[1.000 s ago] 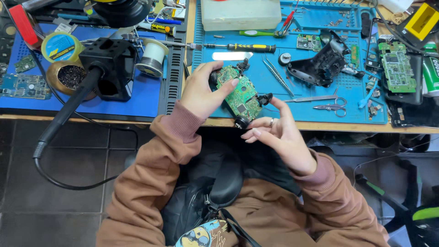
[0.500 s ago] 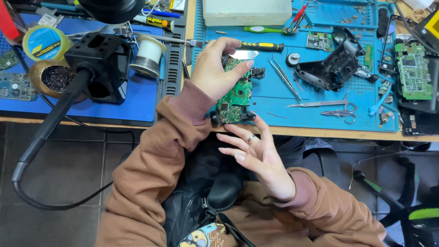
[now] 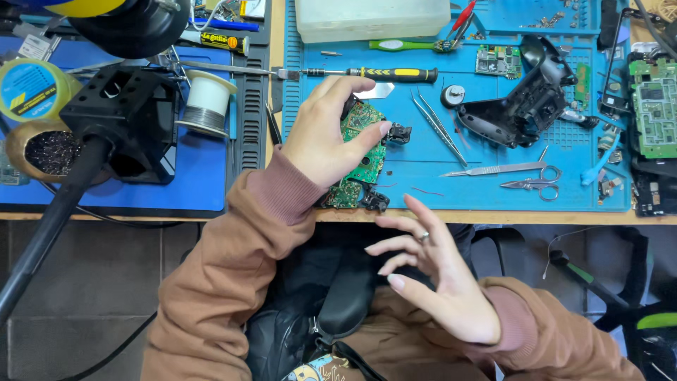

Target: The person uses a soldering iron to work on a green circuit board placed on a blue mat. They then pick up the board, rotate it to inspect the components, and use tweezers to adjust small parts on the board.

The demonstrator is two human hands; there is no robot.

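Green flat circuit board (image 3: 361, 152) gripped by left hand (image 3: 328, 134), right hand (image 3: 441, 279) open, fingers spread

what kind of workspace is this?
Most likely an electronics repair bench. The left hand holds a green circuit board over a blue work mat, with tweezers, a screwdriver, a solder spool and an opened black controller shell around it.
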